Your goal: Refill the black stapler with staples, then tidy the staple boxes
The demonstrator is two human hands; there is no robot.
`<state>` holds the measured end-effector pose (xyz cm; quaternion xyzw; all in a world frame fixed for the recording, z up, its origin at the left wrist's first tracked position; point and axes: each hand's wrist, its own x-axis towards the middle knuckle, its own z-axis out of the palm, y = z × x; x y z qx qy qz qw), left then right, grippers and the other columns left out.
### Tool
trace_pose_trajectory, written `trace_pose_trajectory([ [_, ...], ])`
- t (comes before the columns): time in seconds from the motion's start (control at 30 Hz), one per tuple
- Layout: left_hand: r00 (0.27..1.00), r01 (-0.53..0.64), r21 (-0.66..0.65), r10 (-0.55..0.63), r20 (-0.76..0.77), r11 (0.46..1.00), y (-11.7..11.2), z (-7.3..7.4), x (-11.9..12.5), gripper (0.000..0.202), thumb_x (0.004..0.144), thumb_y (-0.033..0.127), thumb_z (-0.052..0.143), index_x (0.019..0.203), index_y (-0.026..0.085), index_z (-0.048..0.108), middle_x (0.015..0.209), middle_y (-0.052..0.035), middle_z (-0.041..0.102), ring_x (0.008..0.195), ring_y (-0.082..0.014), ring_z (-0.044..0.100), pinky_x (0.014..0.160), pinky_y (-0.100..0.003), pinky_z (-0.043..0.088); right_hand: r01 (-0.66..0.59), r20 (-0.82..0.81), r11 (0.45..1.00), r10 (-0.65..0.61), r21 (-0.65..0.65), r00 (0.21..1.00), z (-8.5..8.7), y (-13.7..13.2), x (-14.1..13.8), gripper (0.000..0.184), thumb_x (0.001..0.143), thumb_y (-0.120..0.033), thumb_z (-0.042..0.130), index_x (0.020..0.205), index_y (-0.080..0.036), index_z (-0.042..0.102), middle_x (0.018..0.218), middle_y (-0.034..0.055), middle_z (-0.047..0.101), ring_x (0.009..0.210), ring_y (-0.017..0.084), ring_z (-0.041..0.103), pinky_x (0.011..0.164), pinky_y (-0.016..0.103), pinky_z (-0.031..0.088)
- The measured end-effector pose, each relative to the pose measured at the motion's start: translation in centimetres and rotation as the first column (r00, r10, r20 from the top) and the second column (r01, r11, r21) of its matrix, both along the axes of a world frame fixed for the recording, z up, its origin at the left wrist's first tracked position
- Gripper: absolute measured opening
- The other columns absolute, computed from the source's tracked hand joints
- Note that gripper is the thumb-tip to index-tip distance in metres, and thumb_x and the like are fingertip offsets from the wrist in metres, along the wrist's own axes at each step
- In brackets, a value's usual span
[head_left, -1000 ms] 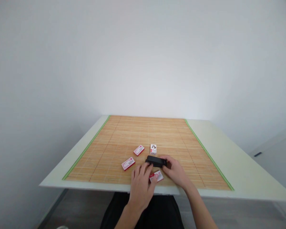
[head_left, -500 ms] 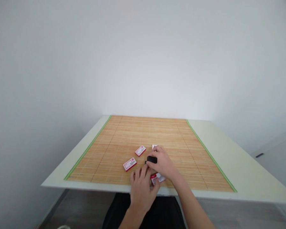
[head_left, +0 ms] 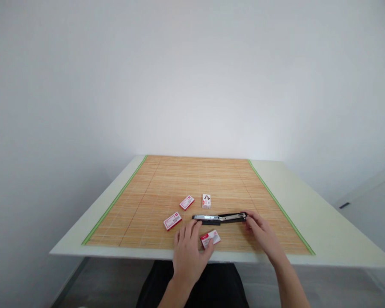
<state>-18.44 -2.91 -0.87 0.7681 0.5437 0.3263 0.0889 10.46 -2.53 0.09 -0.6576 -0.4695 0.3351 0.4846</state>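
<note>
A black stapler [head_left: 207, 217] lies swung wide open on the bamboo mat, its silvery metal parts showing. Around the right end of its top arm, the fingers and thumb of my right hand [head_left: 265, 236] are closed. My left hand [head_left: 189, 252] rests palm down at the mat's near edge, fingers stretched out, fingertips at the left end of the stapler's base. Its thumb reaches over a small red and white box [head_left: 213, 236]; whether it presses on the box I cannot tell.
Beyond the stapler stands a small white box [head_left: 206, 201] with a dark picture. Two flat red and white boxes, one nearer [head_left: 172, 221] and one farther [head_left: 187, 202], lie to the left. The green-edged bamboo mat [head_left: 192, 177] covers the middle of a white table [head_left: 308, 205] against a wall.
My right hand has moved right, and the stapler, earlier mostly covered by it, is now spread open. The white box behind has come into full view. My left hand has stayed nearly in place.
</note>
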Motion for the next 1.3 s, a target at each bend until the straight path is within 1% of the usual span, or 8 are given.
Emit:
trace_pose_trajectory([
  [0.1,0.998,0.036,-0.029,-0.034,0.061,0.999,0.0,-0.1,-1.2,0.048,0.087,0.041,0.069,0.131,0.025,0.059,0.131,-0.0111,0.060,0.123,-0.0331,0.055,0.104,-0.049,0.046,0.073,-0.135,0.997,-0.070,0.014,0.988,-0.6,-2.0,0.6,0.062,0.081,-0.063,0.069,0.130,-0.025,0.062,0.088,0.0030,0.069,0.069,0.020,0.064,0.065,0.036,0.056],
  [0.2,0.983,0.184,-0.101,-0.183,0.022,0.978,0.2,0.7,-2.5,0.043,0.084,0.040,0.075,0.123,0.029,0.063,0.122,-0.0076,0.063,0.116,-0.0306,0.058,0.100,-0.046,0.048,0.142,-0.257,0.990,-0.134,0.014,0.957,-0.5,-4.2,-0.2,0.057,0.081,-0.061,0.073,0.123,-0.025,0.061,0.078,0.0002,0.064,0.058,0.016,0.059,0.051,0.028,0.050],
  [0.33,0.943,0.330,-0.155,-0.334,0.003,0.931,1.1,2.1,-3.3,0.037,0.083,0.031,0.077,0.119,0.032,0.067,0.118,-0.0042,0.063,0.114,-0.0266,0.059,0.099,-0.040,0.048,-0.140,-0.470,0.975,0.042,-0.175,0.881,0.0,-5.3,-4.3,0.055,0.081,-0.062,0.070,0.119,-0.024,0.062,0.073,-0.0001,0.065,0.047,0.013,0.055,0.038,0.023,0.042],
  [0.47,0.920,0.392,-0.174,-0.390,0.043,0.903,2.2,2.6,-3.2,0.035,0.079,0.027,0.080,0.113,0.031,0.069,0.114,-0.0032,0.064,0.111,-0.0248,0.059,0.099,-0.038,0.048,-0.299,-0.603,0.917,0.086,-0.263,0.793,0.3,-4.7,-8.4,0.050,0.084,-0.062,0.066,0.114,-0.023,0.061,0.068,-0.0010,0.065,0.043,0.012,0.056,0.035,0.019,0.040],
  [0.93,0.897,0.443,-0.245,-0.421,0.139,0.863,3.2,2.1,-2.9,0.033,0.075,0.029,0.085,0.106,0.029,0.073,0.110,-0.0009,0.066,0.108,-0.0243,0.058,0.095,-0.036,0.045,-0.475,-0.690,0.842,0.186,-0.255,0.700,0.9,-4.7,-9.9,0.051,0.090,-0.064,0.059,0.116,-0.020,0.057,0.058,-0.0049,0.059,0.032,0.006,0.040,0.030,0.015,0.023],
  [1.03,0.896,0.444,-0.258,-0.417,0.154,0.858,3.3,1.5,-3.7,0.047,0.074,0.032,0.088,0.117,0.031,0.070,0.118,-0.0004,0.064,0.113,-0.0246,0.057,0.099,-0.037,0.044,-0.401,-0.554,0.869,0.188,-0.291,0.811,1.0,-4.4,-8.0,0.055,0.090,-0.066,0.058,0.122,-0.021,0.057,0.057,-0.0071,0.055,0.032,0.006,0.034,0.033,0.017,0.018],
  [1.13,0.909,0.414,-0.266,-0.383,0.162,0.870,3.4,1.1,-4.9,0.055,0.074,0.034,0.089,0.123,0.032,0.066,0.122,-0.0014,0.063,0.116,-0.0257,0.056,0.101,-0.038,0.044,-0.319,-0.231,0.919,0.266,-0.231,0.936,1.0,-3.9,-7.0,0.059,0.087,-0.061,0.065,0.130,-0.020,0.058,0.052,-0.0106,0.044,0.039,0.008,0.035,0.040,0.020,0.021],
  [1.3,0.919,0.393,-0.264,-0.362,0.159,0.881,3.6,1.1,-5.8,0.026,0.082,0.031,0.081,0.106,0.028,0.069,0.112,-0.0012,0.064,0.110,-0.0241,0.059,0.099,-0.038,0.044,-0.384,0.283,0.903,0.427,-0.194,0.859,1.8,-2.7,-9.4,0.053,0.085,-0.037,0.071,0.136,-0.026,0.063,0.067,-0.0054,0.057,0.062,0.014,0.053,0.058,0.024,0.032],
])
